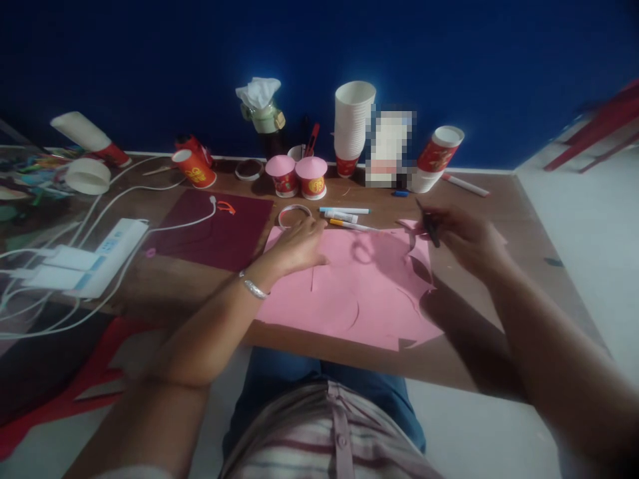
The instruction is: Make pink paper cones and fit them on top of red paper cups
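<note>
Brown table (529,293). Pink paper (339,296) before me: likely light, flimsy; hold by flat margins. My left hand (302,246) over its far-left edge, grip unclear; my right hand (466,236), by its far-right corner, pinching a dark tool (430,227).

Dim light is coming from the right; the blurring, bare right hand (466,238) and forearm (544,326) are throwing dark shadows leftward over the flat pink paper sheet (329,303) and brown wooden table (532,236). Coarse pixels are masking a pale far object (392,146); outer edges are stretching.
</note>
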`<state>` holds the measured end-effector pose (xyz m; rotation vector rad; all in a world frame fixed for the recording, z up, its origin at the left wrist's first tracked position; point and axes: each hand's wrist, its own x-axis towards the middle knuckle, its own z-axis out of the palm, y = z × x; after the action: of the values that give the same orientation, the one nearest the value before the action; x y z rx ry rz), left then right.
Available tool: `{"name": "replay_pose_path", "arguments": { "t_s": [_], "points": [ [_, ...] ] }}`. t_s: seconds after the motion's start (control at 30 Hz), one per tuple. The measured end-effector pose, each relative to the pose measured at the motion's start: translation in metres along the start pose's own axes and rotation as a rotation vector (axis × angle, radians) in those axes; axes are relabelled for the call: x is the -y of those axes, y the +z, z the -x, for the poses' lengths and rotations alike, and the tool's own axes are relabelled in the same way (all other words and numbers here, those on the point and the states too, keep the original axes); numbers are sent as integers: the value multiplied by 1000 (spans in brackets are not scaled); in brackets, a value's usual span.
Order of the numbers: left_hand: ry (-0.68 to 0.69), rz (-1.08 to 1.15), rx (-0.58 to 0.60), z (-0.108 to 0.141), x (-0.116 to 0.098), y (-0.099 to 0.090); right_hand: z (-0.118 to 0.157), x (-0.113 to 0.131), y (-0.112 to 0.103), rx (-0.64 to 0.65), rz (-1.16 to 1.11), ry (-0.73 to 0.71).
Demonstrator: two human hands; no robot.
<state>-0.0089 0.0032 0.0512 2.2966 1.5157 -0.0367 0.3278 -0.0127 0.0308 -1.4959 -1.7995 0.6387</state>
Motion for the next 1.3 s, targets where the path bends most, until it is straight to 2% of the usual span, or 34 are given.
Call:
{"name": "replay_pose_path", "arguments": {
  "t_s": [0.1,0.2,0.27,0.33,0.4,0.5,0.63,0.77,1.0,1.17,1.3],
  "points": [
    [7,14,-26,-1,3,3,-11,21,31,118,-433,35],
    [-15,40,-19,0,5,7,-14,34,64,186,-678,44],
    [-24,83,-13,2,7,9,-12,36,84,282,-720,45],
    [-35,126,-52,5,9,12,-6,35,100,284,-705,69],
    [-53,191,-143,8,13,18,1,34,110,260,-638,87],
    [-75,390,-282,15,21,29,8,32,114,200,-579,94],
    [-77,702,-325,25,26,38,8,31,112,181,-539,72],
    [-114,941,-279,43,23,36,6,27,113,183,-536,71],
    [-352,1436,-137,78,4,30,6,29,114,223,-616,92],
    [-430,1704,-89,71,-3,30,5,31,113,246,-653,84],
    [-360,1723,-38,54,-1,37,5,28,113,231,-669,63]
  ]
}}
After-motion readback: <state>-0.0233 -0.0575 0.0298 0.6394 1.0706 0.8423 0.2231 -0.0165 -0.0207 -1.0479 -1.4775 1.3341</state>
